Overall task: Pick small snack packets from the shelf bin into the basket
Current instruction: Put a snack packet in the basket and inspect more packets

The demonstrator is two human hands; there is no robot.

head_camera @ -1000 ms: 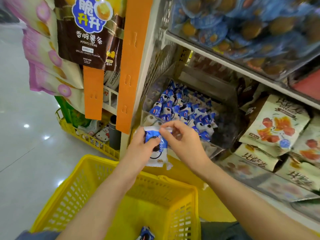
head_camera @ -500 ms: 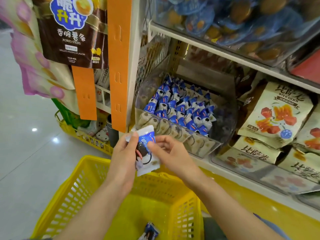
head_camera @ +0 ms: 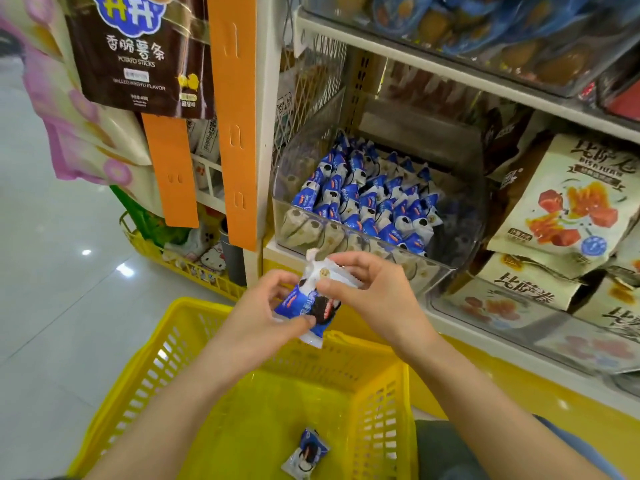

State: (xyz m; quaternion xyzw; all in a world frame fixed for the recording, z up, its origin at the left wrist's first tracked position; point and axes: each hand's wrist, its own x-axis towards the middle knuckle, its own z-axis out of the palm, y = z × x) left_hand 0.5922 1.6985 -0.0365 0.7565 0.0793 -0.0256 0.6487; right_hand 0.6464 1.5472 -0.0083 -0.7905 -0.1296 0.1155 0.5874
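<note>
Head view: both hands meet just above the far rim of the basket (head_camera: 367, 348). The left hand (head_camera: 256, 313) pinches a blue packet (head_camera: 304, 304) between thumb and fingers. The right hand (head_camera: 377, 296) pinches the pale wrapper at its top; whether that is the same packet or a second one pressed against it I cannot tell. One loose packet (head_camera: 304, 452) already lies on the basket floor, below and behind the hands. To finish this step well, I would bring the hands back toward the body until they are over the middle of the basket, lower them inside the walls, then let go, so nothing catches the rim and drops to the floor. The bin (head_camera: 426, 268) sits just beyond the right hand, its clear front wall close to the fingertips, and an orange strip (head_camera: 235, 133) hangs beyond the left hand. Room is open downward and toward the body.
</note>
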